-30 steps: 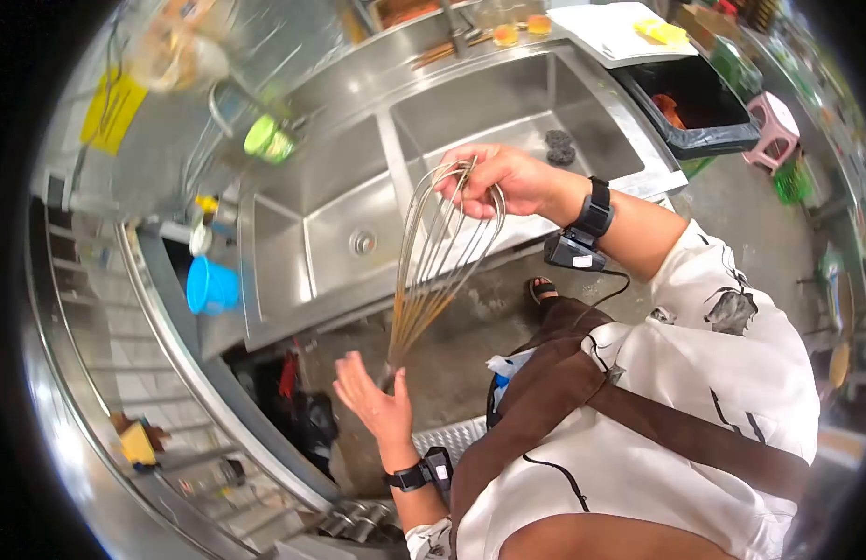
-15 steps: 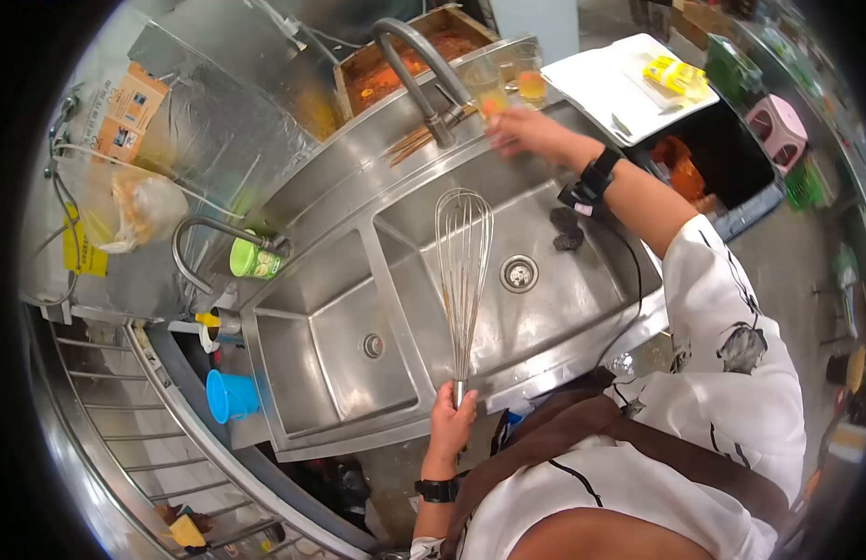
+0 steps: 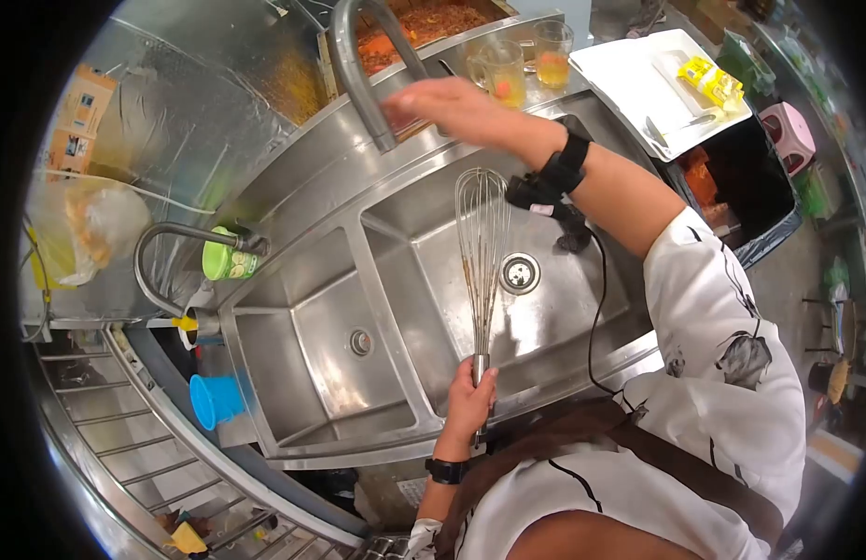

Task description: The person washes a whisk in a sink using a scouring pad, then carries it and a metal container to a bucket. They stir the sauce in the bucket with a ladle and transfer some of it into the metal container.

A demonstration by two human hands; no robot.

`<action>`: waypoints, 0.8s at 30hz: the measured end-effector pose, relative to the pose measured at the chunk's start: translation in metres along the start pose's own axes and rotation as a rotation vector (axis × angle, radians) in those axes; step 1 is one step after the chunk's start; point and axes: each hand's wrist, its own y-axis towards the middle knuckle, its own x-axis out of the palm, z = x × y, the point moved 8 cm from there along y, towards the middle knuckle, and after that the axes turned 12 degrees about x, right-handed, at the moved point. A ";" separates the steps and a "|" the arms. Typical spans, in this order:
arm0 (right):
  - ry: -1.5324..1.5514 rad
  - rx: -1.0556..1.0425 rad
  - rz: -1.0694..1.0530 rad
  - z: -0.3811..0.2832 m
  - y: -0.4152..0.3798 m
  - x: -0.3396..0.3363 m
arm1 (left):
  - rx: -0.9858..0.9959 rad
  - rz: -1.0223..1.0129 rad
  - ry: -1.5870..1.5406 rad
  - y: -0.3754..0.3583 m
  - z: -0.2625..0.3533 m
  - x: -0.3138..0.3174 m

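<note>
My left hand (image 3: 470,403) is wrapped round the metal handle of a balloon whisk (image 3: 481,252). The whisk stands out over the right-hand basin of a steel sink (image 3: 382,280), wires pointing to the back. My right hand (image 3: 452,107) reaches across the back of the sink with its fingers stretched out, fingertips right at the curved steel faucet (image 3: 358,84). The faucet's base is hidden behind that hand. Nothing shows in the right hand. A black strap with a cabled device (image 3: 545,187) sits on the right wrist.
Two glass mugs (image 3: 504,75) stand on the back ledge beside a tray of red food (image 3: 419,33). At right, a white lid (image 3: 629,84) with a yellow packet lies by a black-lined bin (image 3: 750,177). A second faucet (image 3: 148,252), green tub (image 3: 230,257) and blue bucket (image 3: 214,401) are left.
My right hand has moved left from beside the mugs to the faucet, and its fingers have straightened. The faucet's spout has swung left. The whisk stays in my left hand, slightly farther right.
</note>
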 end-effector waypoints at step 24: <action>-1.963 -0.092 0.144 0.107 0.076 -0.039 | 0.068 0.050 -0.182 0.078 0.043 -0.023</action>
